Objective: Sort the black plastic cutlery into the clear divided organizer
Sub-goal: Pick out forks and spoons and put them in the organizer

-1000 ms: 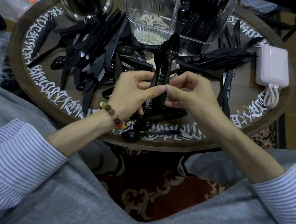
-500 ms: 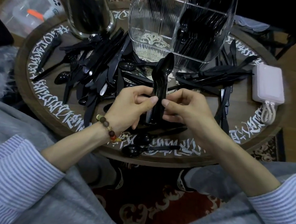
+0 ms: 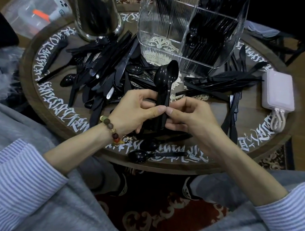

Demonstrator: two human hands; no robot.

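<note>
Left hand (image 3: 139, 110) and right hand (image 3: 188, 118) grip stacked spoons (image 3: 165, 85) (perhaps several) before the organizer (image 3: 189, 31).

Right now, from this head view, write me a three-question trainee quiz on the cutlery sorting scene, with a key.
1. True or false: both hands hold the stack of spoons together.
2. Multiple choice: which near compartment of the clear organizer shows no cutlery? A) the left one B) the right one C) neither
3. Fill in: the white charger block lies on the table to the person's ____.

Key:
1. True: the left hand and the right hand both grip the handles, thumbs meeting.
2. A
3. right
</note>
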